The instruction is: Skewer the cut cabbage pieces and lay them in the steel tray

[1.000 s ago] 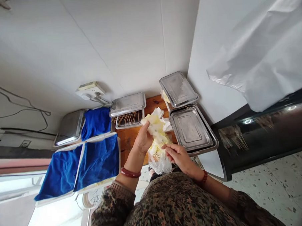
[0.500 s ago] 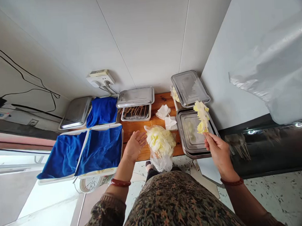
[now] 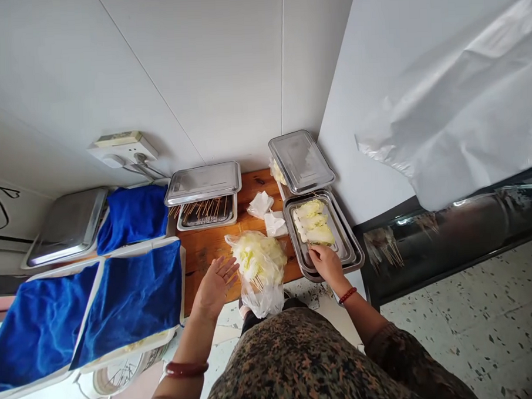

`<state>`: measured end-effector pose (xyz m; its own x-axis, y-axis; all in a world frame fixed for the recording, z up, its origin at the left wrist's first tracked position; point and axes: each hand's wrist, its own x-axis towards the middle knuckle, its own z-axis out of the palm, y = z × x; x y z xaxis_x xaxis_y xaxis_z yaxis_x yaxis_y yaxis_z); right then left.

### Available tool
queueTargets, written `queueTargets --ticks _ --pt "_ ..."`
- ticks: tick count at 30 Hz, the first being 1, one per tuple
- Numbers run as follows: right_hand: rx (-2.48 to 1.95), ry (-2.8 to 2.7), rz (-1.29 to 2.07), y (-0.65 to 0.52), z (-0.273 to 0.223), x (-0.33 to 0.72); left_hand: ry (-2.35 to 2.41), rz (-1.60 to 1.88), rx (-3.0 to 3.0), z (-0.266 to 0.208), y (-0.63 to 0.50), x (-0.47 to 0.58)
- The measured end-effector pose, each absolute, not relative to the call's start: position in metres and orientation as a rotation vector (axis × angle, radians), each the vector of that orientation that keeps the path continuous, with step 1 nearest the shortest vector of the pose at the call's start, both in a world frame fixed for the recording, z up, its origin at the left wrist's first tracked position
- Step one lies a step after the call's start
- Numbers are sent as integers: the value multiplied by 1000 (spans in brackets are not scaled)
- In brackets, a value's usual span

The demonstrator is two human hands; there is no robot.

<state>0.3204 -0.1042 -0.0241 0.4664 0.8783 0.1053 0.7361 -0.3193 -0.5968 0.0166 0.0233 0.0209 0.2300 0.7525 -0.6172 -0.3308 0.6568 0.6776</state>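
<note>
My right hand (image 3: 327, 265) has its fingers closed on the stick ends of cabbage skewers (image 3: 313, 222) at the near edge of a metal tray (image 3: 345, 246). The pale yellow-green leaves lie flat over the tray's bottom. Open and palm up, my left hand (image 3: 214, 287) is beside a clear plastic bag (image 3: 265, 299) on the wooden table. More cabbage skewers (image 3: 256, 256) fill that bag, with thin sticks poking out toward me. My left fingers come close to the bag's side; I cannot tell whether they touch it.
Blue cloths (image 3: 129, 299) cover trays on the left. A lidded tray of bare sticks (image 3: 207, 209) stands at the back, near white tissues (image 3: 266, 211). Another metal lid (image 3: 302, 161) leans behind the right tray. A dark glass-fronted case (image 3: 409, 246) is at the right.
My right hand has lowered the cabbage skewers from the air onto the metal tray. My left hand stays open beside the bag. The view has turned to the right.
</note>
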Motion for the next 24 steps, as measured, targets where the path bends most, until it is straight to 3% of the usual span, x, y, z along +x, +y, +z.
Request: queueTargets --ticks 24 --pt "-2114 -1570 188 -116 -33 325 1117 786 428 4 11 15"
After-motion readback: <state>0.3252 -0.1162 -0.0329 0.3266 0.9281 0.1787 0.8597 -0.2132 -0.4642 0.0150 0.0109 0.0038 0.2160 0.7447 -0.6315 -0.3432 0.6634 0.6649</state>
